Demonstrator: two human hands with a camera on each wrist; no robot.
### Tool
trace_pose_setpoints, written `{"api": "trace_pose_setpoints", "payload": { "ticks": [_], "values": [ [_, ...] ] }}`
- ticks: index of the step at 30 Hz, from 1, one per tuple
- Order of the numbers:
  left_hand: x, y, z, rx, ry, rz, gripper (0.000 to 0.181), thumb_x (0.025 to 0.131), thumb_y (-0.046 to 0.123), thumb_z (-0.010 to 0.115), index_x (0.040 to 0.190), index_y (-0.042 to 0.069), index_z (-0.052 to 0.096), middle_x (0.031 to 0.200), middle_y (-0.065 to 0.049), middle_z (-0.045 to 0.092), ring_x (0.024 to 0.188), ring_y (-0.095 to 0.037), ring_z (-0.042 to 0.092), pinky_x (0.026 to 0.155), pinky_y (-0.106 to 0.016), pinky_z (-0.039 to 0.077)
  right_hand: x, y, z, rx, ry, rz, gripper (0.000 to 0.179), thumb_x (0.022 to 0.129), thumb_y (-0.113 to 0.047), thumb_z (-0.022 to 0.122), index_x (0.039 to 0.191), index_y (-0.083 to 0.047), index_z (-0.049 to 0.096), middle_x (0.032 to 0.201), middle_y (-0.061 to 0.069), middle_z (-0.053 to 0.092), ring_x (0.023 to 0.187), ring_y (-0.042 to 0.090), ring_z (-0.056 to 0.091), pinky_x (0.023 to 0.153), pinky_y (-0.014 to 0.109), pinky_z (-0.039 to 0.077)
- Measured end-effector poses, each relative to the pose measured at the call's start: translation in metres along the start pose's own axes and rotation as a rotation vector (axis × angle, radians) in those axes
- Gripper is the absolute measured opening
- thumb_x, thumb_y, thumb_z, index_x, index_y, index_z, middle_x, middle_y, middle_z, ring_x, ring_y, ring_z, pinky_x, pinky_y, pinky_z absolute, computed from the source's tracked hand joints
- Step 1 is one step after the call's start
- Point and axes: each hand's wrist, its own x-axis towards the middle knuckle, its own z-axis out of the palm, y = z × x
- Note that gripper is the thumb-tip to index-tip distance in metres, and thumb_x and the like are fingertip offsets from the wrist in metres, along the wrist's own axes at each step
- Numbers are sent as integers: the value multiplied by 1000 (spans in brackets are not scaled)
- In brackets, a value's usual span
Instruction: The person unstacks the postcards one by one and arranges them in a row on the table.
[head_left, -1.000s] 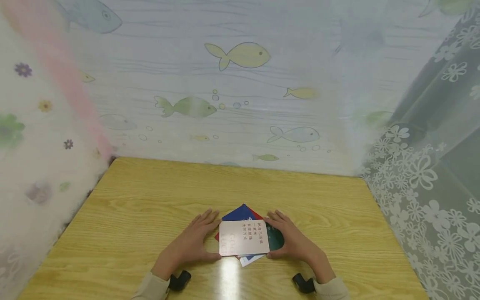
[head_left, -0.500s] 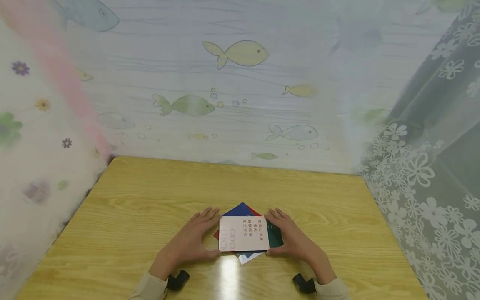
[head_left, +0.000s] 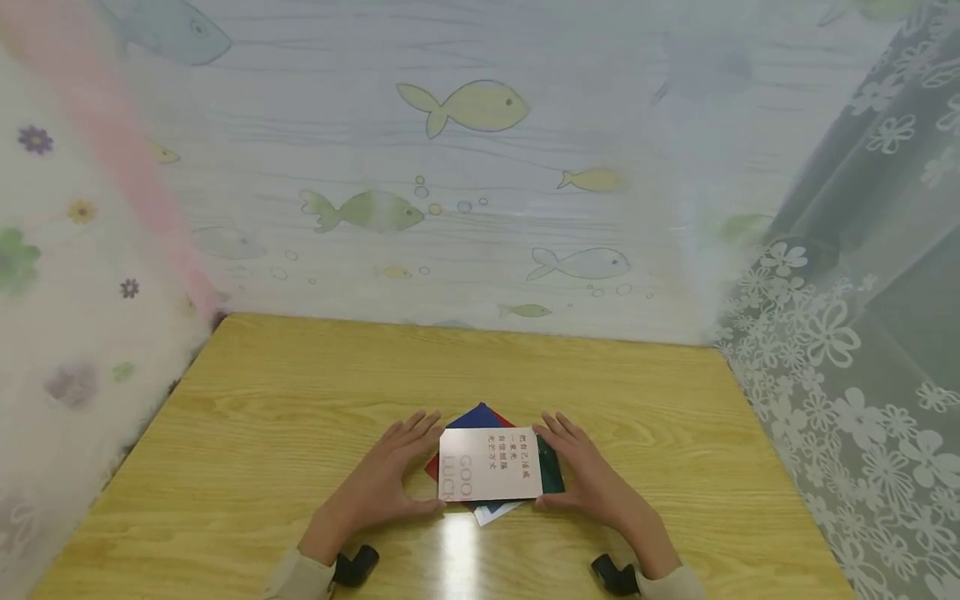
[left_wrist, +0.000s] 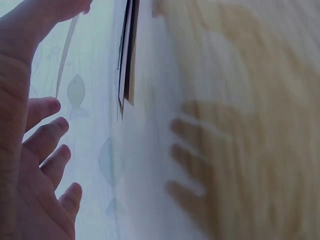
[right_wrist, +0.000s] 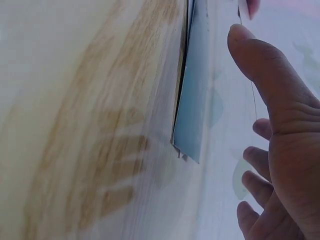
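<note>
A pale pink card (head_left: 487, 464) with dark lettering and "GOOD LUCK" print lies level between my hands in the head view. My left hand (head_left: 382, 479) pinches its left corners between thumb and index finger. At the right corners my right hand (head_left: 600, 483) grips it the same way. Both wrist views show the card edge-on, thin and apart from the stack (left_wrist: 127, 65) under it. That stack fans out at different angles: a blue piece (head_left: 476, 416), a dark green piece (head_left: 551, 471), a red piece (head_left: 432, 468) and a white piece (head_left: 498, 510). The card covers its middle.
The wood-grain table (head_left: 300, 375) extends around the stack. Behind it hangs a fish-patterned backdrop (head_left: 465, 250), with a flowered cloth (head_left: 67, 333) at left and a lace curtain (head_left: 832, 333) at right. Black wrist devices (head_left: 356, 567) sit below both hands.
The pink card has risen a little off the stack with both hands on it and looks slightly larger. The stack keeps its fanned arrangement; the head view has shifted slightly.
</note>
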Motion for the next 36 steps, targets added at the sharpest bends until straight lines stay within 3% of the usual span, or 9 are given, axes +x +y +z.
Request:
{"api": "trace_pose_setpoints", "payload": {
  "ticks": [8,19,30,36],
  "values": [
    [5,7,2,84,39,31,97,77,52,82,153,5,45,163,-13,36,151,-40,30,122,-61,27,-8,2,-2,-65,30,-36,105,73,-29,93,158,-5,36,165,19,29,154,44,19,121,68,17],
    [16,17,11,65,-3,-30,96,81,52,80,158,10,39,167,-8,29,155,-36,23,123,-59,24,-16,10,-9,-89,72,-55,103,72,-25,93,156,-3,38,163,21,33,152,47,21,119,70,18],
    [31,22,16,46,-7,2,97,81,50,82,158,8,38,169,-9,24,156,-36,21,125,-57,21,-19,21,-17,-114,84,-54,102,71,-24,93,155,0,39,161,25,33,150,50,24,118,70,20],
    [41,24,20,45,-51,-10,100,83,53,80,161,11,32,170,-7,20,158,-31,15,127,-53,16,-20,33,-21,-116,81,-71,103,71,-24,93,155,3,38,161,28,32,148,54,22,116,73,21]
  ]
}}
